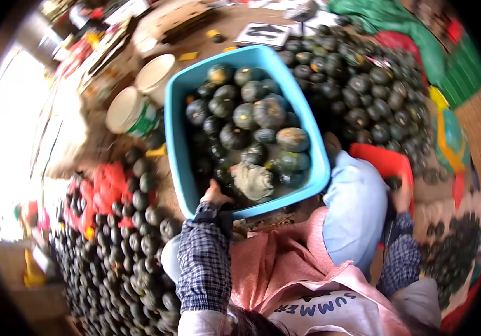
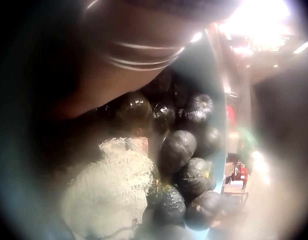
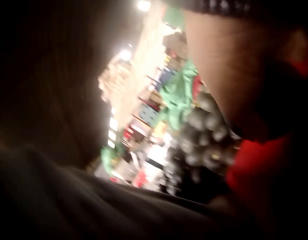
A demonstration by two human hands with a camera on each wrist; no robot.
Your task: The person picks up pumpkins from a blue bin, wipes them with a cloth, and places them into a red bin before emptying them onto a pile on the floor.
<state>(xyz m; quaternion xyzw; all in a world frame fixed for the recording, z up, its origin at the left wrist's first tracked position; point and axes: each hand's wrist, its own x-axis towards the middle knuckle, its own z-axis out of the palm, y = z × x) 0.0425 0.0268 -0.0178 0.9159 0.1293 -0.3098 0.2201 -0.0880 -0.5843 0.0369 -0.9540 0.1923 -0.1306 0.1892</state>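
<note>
In the head view, a blue tub (image 1: 174,140) holds water and many dark green squashes (image 1: 245,116). A pale wet cloth (image 1: 252,182) lies among them, near the tub's front side. My left hand (image 1: 215,195) reaches into the tub's front left corner, beside the squashes; its fingertips are hidden. In the left wrist view that hand is dark and blurred above the same cloth (image 2: 114,185). At the right, my right hand (image 1: 402,195) grips a small dark green squash (image 1: 392,183) inside a red basin (image 1: 383,155).
Squash heaps lie on the floor at the left (image 1: 123,252) and behind the basin (image 1: 374,89), with a smaller pile (image 1: 453,252) at the lower right. Two white buckets (image 1: 124,112) stand left of the tub. My bent knee (image 1: 358,196) separates tub and basin.
</note>
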